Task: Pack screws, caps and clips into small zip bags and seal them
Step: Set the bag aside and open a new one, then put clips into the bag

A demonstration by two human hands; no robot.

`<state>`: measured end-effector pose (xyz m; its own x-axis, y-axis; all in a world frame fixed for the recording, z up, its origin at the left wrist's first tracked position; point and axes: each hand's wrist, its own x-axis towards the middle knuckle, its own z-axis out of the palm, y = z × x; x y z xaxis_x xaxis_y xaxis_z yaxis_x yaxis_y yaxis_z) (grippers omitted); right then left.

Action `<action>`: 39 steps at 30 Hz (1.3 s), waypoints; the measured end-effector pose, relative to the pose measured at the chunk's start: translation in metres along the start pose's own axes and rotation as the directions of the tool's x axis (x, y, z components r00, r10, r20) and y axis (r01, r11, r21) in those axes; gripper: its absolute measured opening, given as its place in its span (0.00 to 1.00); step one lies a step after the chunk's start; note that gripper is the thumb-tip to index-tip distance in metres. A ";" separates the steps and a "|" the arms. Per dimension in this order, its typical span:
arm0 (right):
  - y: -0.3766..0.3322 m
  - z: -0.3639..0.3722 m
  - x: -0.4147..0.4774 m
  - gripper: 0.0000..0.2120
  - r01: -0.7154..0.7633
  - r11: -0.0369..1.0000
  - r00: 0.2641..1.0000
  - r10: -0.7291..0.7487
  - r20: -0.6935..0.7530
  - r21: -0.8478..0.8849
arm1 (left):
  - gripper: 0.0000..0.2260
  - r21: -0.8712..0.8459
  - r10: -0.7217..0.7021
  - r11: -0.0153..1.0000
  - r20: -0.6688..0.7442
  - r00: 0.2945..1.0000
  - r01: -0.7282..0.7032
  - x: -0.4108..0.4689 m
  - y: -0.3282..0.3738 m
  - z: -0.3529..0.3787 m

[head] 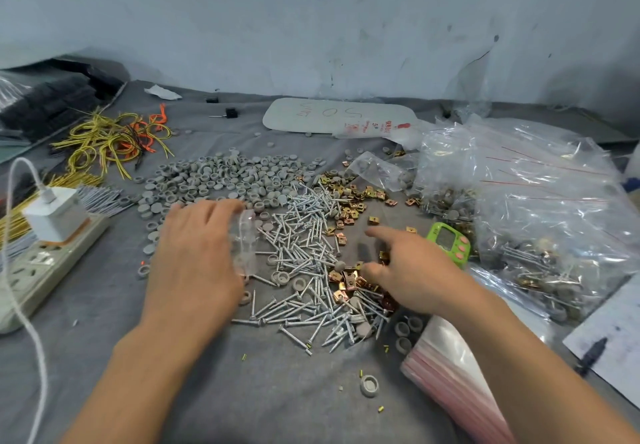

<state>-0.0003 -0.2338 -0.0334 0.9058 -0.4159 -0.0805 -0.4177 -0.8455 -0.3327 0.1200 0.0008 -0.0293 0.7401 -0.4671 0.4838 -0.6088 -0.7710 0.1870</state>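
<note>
At mid-frame, left grip pinching small zip bag, long side up-down; right grip spread over clips, just right of bag, nearer them.

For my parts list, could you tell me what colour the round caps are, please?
The caps are grey; head view shows them best.

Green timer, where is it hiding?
In the head view, the green timer lies right of centre on the table, just beyond the right hand and beside the pile of filled bags.
</note>
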 end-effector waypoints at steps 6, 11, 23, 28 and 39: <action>-0.001 0.000 -0.002 0.10 0.084 0.996 0.996 -0.084 0.022 0.030 | 0.39 0.110 -0.011 0.994 0.126 0.992 -0.003 0.000 -0.010 0.012; -0.001 0.001 0.001 0.11 0.086 0.994 0.996 -0.087 0.024 0.070 | 0.37 0.108 -0.018 0.994 0.146 0.989 0.002 -0.001 -0.014 0.017; -0.011 0.007 0.001 0.08 0.069 0.996 0.998 -0.069 0.011 0.053 | 0.35 -0.137 -0.016 0.990 0.010 1.000 0.017 -0.002 0.002 0.006; -0.013 0.006 0.000 0.12 0.031 0.994 0.994 -0.020 -0.108 0.103 | 0.34 -0.097 0.048 0.994 0.075 0.996 -0.041 -0.002 0.003 0.005; -0.031 0.003 0.005 0.05 -0.062 0.993 0.997 0.067 0.049 -0.096 | 0.28 -0.124 0.039 0.992 0.026 0.999 -0.036 -0.002 0.001 0.006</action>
<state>0.0174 -0.2089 -0.0262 0.8782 -0.4547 -0.1485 -0.4780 -0.8461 -0.2358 0.1200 -0.0020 -0.0353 0.7228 -0.5081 0.4684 -0.6655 -0.6943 0.2739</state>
